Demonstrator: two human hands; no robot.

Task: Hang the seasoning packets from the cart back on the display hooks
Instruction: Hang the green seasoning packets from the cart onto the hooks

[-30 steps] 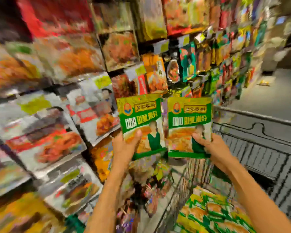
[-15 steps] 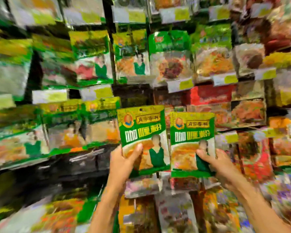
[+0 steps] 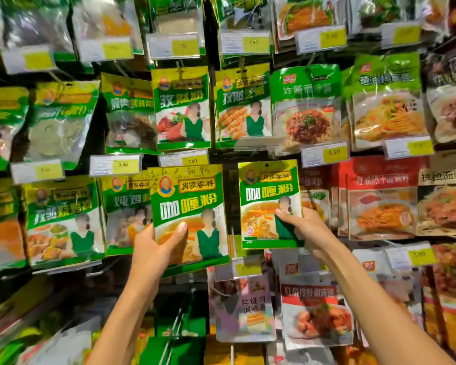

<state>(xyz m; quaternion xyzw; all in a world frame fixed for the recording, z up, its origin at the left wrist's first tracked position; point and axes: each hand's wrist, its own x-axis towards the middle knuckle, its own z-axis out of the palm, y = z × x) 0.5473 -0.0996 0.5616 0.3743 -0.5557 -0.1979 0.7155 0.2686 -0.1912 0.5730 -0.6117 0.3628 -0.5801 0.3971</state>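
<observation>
At centre frame the left hand (image 3: 153, 246) holds a green curry packet (image 3: 188, 198) by its lower left edge, its grip closed with the thumb across the front. Just right of it, not touching, the right hand (image 3: 308, 227) pinches a second curry packet (image 3: 265, 196) at its lower right corner, in front of the hanging packets (image 3: 182, 109).

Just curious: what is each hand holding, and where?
The left hand grips the left packet by its lower left edge; the right hand, the right packet by its lower right corner.

3.00 price tag (image 3: 123, 164) left of centre; 5.90 price tag (image 3: 334, 152) above red sauce packets (image 3: 382, 198).
</observation>
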